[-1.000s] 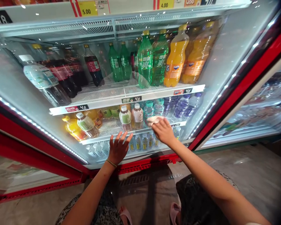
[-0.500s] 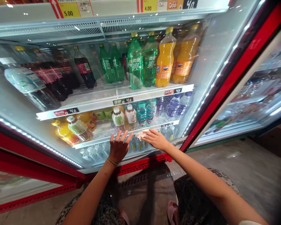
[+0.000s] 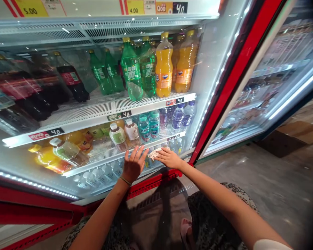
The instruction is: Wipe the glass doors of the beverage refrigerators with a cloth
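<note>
My left hand (image 3: 133, 164) has its fingers spread and holds nothing. It is in front of the lower shelf's edge (image 3: 101, 160) in a drinks cooler; whether it touches the glass there I cannot tell. Close on its right, my right hand (image 3: 170, 158) lies with fingers stretched over a crumpled whitish cloth (image 3: 153, 153), pressing it at the cooler front. Just above the hands stand a bottle with a green label (image 3: 118, 136), a white-capped bottle with a pinkish label (image 3: 131, 131) and teal bottles (image 3: 144, 129).
Higher up, green bottles (image 3: 131, 69), orange Fanta bottles (image 3: 164, 66) and dark cola bottles (image 3: 72, 78) stand on a shelf. Small clear bottles (image 3: 97, 175) sit at the bottom. A red frame (image 3: 229, 80) borders the right side. On the floor at right lies a cardboard box (image 3: 289, 137).
My view has turned right, so the shelves appear further left. Relative to the cooler, both hands have moved to the right, the cloth staying under my right hand.
</note>
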Available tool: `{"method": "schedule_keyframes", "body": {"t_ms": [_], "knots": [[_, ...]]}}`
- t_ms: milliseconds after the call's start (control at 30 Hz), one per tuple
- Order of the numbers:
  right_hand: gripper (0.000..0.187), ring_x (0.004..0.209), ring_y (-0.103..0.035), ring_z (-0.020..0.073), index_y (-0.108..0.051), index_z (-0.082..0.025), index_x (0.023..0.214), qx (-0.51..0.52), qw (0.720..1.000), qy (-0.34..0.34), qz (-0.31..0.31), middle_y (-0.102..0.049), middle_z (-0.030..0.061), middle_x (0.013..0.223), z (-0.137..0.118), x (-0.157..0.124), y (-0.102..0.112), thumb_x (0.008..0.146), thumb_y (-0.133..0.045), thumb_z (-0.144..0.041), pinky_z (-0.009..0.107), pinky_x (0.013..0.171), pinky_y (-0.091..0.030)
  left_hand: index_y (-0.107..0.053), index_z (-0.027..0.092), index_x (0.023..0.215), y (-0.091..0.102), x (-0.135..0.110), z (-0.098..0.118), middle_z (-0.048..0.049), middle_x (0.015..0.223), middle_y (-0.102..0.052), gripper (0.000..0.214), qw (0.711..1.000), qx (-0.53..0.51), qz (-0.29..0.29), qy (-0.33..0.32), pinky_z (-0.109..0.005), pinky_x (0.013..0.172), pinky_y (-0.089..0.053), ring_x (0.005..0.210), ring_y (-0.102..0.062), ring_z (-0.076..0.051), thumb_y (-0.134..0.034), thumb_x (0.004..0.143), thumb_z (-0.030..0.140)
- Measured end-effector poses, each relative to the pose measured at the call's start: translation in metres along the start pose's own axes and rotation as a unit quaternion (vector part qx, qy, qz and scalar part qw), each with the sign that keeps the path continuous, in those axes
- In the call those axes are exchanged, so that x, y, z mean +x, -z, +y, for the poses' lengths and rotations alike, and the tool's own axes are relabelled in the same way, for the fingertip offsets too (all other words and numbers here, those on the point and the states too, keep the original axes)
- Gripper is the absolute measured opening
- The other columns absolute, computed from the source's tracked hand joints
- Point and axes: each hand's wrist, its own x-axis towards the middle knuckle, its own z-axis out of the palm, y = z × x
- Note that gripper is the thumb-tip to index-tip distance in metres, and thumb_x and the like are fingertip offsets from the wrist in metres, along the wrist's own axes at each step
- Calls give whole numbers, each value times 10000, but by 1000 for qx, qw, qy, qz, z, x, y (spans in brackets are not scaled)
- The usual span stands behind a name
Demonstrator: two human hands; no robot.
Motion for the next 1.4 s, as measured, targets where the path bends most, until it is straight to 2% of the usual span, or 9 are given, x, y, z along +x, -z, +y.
{"method": "schedule_keyframes", "body": {"t_ms": [67,200,400,633,833,900,1033,1200,1400], "knots": [[388,1159,-678,126,-711,-381,1216,6,1000,-6,-12,-768,-43,1147,10,-13,5,1017,-427,-208,301,1083,-533,-423,338,1561,-2,4,5,-59,1506,-580,628,1000,-18,-5,-3,-512,1279,-103,1382,-537,-291,-604,964,262],[339,1190,-647,195,-728,-259,1144,-78,986,-136,48,-755,47,1082,47,-40,34,1000,-435,-170,486,1136,-495,-393,333,1576,-9,8,16,-61,1497,-586,665,999,-46,-8,-11,-531,1271,-155,1374,-555,-301,-602,952,241],[347,1297,-535,266,-644,-217,1218,-177,907,-317,212,-622,142,1244,76,-80,52,959,-428,-135,499,1086,-494,-407,306,1572,-21,14,30,-77,1499,-578,634,998,-45,1,-40,-511,1285,-106,1401,-535,-285,-577,964,248],[399,1165,-517,266,-493,-166,1318,-201,798,-409,394,-515,167,1206,64,-44,41,925,-424,-156,491,998,-477,-533,288,1495,-18,17,32,-50,1478,-601,527,998,-43,9,-48,-483,1295,-65,1376,-551,-271,-575,971,260],[261,961,-600,208,-515,-256,1143,-61,919,-252,297,-611,43,983,22,11,48,940,-443,-108,385,873,-517,-494,311,1521,-14,8,25,-35,1490,-595,557,998,-45,-8,-36,-483,1286,-61,1377,-547,-284,-573,972,271],[215,968,-608,210,-533,-261,1124,-39,938,-226,262,-624,43,996,14,21,56,956,-481,-138,375,862,-521,-471,316,1536,-13,6,24,-44,1495,-591,592,998,-49,-16,-33,-489,1283,-69,1388,-538,-282,-595,958,266],[31,887,-589,200,-563,-241,990,-6,924,-282,259,-592,40,932,10,28,68,968,-583,-248,313,745,-482,-458,327,1543,-10,5,22,-44,1509,-575,632,998,-55,-22,-18,-500,1281,-91,1394,-533,-291,-620,937,245],[265,670,-475,152,-458,-250,779,33,896,-346,277,-466,-16,770,-1,19,52,978,-583,-372,275,612,-374,-474,298,1534,-5,7,21,-48,1522,-558,586,998,-45,-39,-33,-541,1260,-150,1398,-527,-307,-586,962,235],[239,755,-513,161,-471,-248,814,100,871,-396,273,-527,-7,838,-7,35,64,972,-605,-366,280,688,-401,-478,313,1531,-6,7,22,-41,1520,-560,571,998,-55,-26,-22,-560,1247,-176,1400,-524,-313,-574,975,230]]}}
